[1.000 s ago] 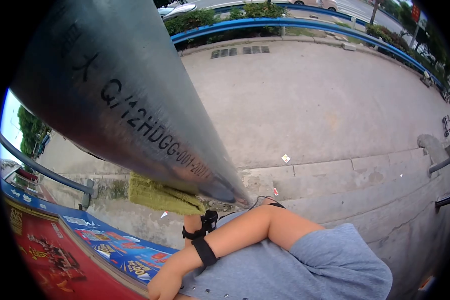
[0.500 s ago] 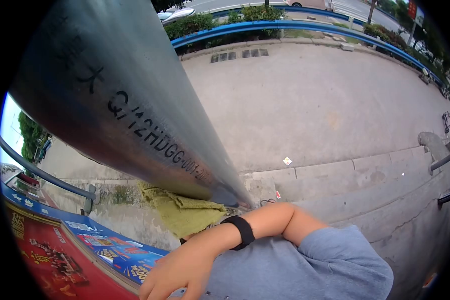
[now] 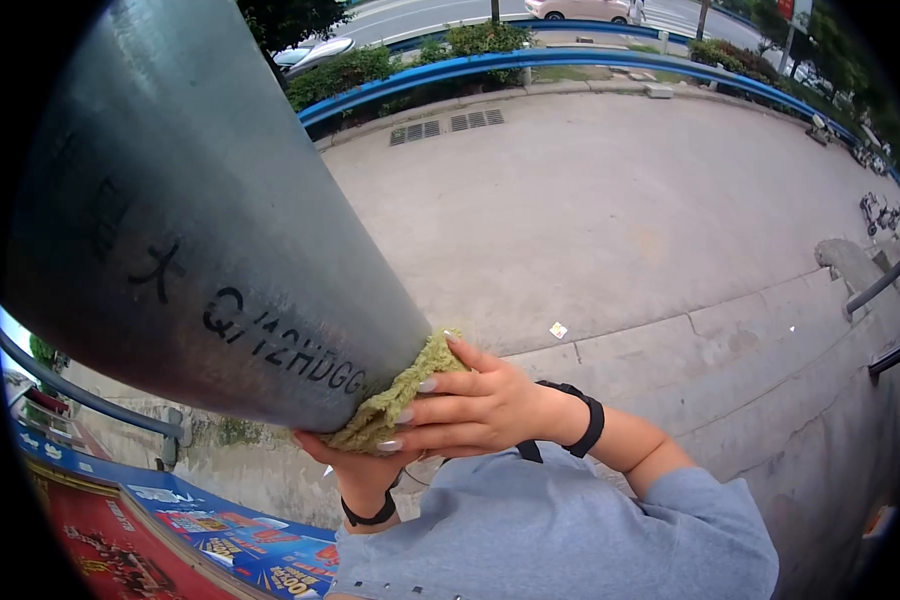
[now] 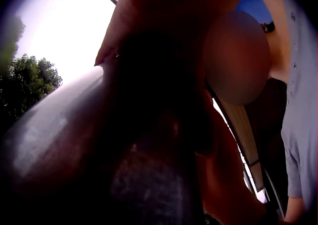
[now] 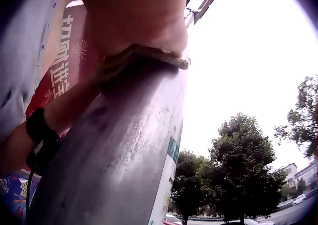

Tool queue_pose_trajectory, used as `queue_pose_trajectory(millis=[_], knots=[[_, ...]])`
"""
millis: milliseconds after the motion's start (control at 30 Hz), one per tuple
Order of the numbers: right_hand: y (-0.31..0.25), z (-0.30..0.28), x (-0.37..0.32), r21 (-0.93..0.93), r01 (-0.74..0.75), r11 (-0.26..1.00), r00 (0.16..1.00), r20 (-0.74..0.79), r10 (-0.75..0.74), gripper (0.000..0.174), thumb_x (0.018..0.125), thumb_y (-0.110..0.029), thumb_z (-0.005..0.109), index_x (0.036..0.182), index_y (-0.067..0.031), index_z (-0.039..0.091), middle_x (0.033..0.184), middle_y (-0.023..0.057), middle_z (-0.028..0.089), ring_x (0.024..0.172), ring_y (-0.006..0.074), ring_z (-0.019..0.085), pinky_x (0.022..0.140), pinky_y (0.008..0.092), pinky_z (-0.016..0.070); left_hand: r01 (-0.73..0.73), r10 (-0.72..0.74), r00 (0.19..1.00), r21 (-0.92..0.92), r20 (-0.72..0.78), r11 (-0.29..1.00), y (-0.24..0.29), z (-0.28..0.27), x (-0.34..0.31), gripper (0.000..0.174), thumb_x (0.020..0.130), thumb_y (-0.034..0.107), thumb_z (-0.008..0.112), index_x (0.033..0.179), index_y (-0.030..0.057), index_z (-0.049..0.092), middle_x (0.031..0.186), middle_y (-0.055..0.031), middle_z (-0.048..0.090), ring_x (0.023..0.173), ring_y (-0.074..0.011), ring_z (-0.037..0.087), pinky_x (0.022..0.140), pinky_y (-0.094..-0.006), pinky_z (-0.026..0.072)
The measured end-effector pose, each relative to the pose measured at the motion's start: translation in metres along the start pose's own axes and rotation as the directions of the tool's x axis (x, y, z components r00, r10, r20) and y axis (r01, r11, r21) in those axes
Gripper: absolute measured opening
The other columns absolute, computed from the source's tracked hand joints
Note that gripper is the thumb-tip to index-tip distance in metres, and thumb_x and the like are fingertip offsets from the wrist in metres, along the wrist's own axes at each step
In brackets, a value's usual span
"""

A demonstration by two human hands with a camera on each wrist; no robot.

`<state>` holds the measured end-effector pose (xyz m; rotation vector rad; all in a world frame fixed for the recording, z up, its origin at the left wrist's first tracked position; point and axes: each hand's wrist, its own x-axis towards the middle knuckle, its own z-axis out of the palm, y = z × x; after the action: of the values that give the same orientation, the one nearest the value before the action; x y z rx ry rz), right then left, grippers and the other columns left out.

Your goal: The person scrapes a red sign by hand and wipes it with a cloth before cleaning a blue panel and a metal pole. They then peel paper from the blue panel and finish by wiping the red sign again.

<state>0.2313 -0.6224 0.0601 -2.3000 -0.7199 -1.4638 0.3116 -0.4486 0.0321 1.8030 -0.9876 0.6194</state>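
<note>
Fingers (image 3: 422,411) of the right hand (image 3: 485,410) press the green cloth (image 3: 410,372) against the pole (image 3: 200,230).

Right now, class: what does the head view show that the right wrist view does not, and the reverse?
Head only: black lettering on the pole, the pavement and the blue guardrail. Right wrist only: trees against bright sky and a small green label on the pole. Both: the pole, the green cloth and the right hand pressing it.

Location: outdoor roadside pavement, urban street.
Concrete paving (image 3: 590,210); blue guardrail (image 3: 570,62) and hedge (image 3: 480,38) far; cars (image 3: 315,52) on road beyond; drain grates (image 3: 445,124); galvanised pole (image 3: 190,200) near left; trees (image 5: 243,170).
</note>
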Motion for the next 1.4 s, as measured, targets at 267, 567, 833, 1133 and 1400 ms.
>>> queue_pose_trajectory(millis=[267,567,833,1133,1400], knots=[[0.005,0.032,-0.043,0.132,-0.071,0.989,0.993,-0.086,0.083,0.049,0.082,-0.037,0.06,0.127,-0.0214,0.049,0.135,0.009,0.042,0.127,0.0285,0.038,0.108,0.0503,0.0232,-0.118,0.149,0.979,-0.205,0.142,0.972,-0.001,-0.026,0.006,0.107,0.062,0.027,0.083,0.142,0.0082,0.015,0.124,-0.0175,0.047,0.109,-0.0304,0.051,0.093,-0.0446,0.0388],[0.018,0.023,-0.049,0.492,-0.803,0.338,0.577,0.497,0.648,0.06,0.095,-0.041,0.032,0.138,-0.0007,0.024,0.139,0.0222,0.033,0.128,0.0344,0.034,0.104,0.0389,0.0296,-0.148,0.197,0.977,-0.411,0.08,0.9,-0.017,-0.008,0.005,0.084,0.068,0.014,0.079,0.134,0.0047,0.029,0.116,-0.0164,0.054,0.104,-0.0281,0.054,0.09,-0.0403,0.0414],[0.036,0.078,-0.14,0.377,-0.923,-0.076,0.267,0.77,0.58,0.047,0.097,-0.03,0.035,0.133,-0.0002,0.041,0.133,0.011,0.047,0.12,0.0174,0.042,0.103,0.0329,0.0315,-0.091,0.157,0.978,-0.395,0.14,0.914,-0.022,-0.006,0.008,0.046,0.062,0.025,0.083,0.101,0.0159,0.059,0.102,-0.0099,0.059,0.093,-0.0261,0.059,0.08,-0.0381,0.0443],[0.014,0.023,-0.091,0.489,-0.87,-0.063,0.297,0.621,0.725,0.058,0.095,-0.039,0.041,0.136,0.0001,0.033,0.135,0.0102,0.041,0.123,0.0195,0.039,0.101,0.0327,0.0321,-0.132,0.191,0.971,-0.338,0.147,0.932,0.006,-0.015,0.039,0.093,0.064,0.026,0.082,0.136,0.0421,0.026,0.145,-0.0326,-0.002,0.131,-0.0563,0.008,0.101,-0.0601,0.0243],[-0.026,0.006,-0.02,0.25,-0.686,0.683,0.719,0.087,0.69,0.094,0.065,-0.027,0.078,0.137,0.0002,0.023,0.135,0.0221,0.031,0.124,0.0358,0.033,0.101,0.0456,0.0284,-0.272,0.364,0.928,-0.515,0.083,0.813,0.057,-0.08,0.05,0.048,0.074,0.016,0.067,0.118,0.0047,0.052,0.129,-0.0289,0.036,0.118,-0.046,0.04,0.095,-0.0488,0.0386]])
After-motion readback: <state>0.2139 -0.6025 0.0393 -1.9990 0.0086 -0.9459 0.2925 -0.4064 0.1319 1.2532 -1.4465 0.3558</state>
